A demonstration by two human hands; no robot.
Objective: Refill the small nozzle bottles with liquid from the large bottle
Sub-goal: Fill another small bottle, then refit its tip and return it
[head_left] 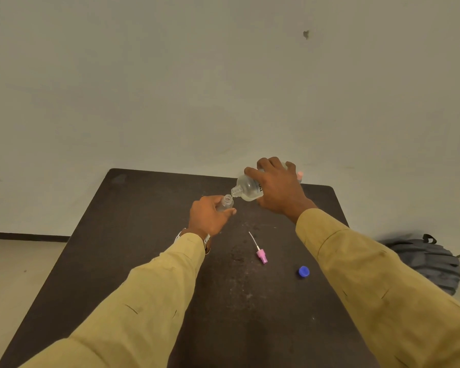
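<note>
Above the dark table [149,261], your right hand [279,189] grips the tilted clear large bottle [247,188], mouth over the uncapped small bottle [225,203] your left hand [209,217] clasps, pink nozzle [261,255] and blue cap [303,271] lying nearby.

The person is wearing a long-sleeved shirt in a dull mustard-yellow cloth, and it is covering both arms down to the wrists. The left sleeve [133,301] is ending in a plain cuff [191,245], and the cloth is rumpling into soft folds along the forearm. The right sleeve [377,282] is carrying a stitched seam line a little way back from its cuff edge. Short dark dashes are marking both sleeves here and there, creases or threads, I cannot tell which. At the left wrist a watch [207,239] is peeking out from under the cuff, its band looking silvery with a brownish edge.
</note>
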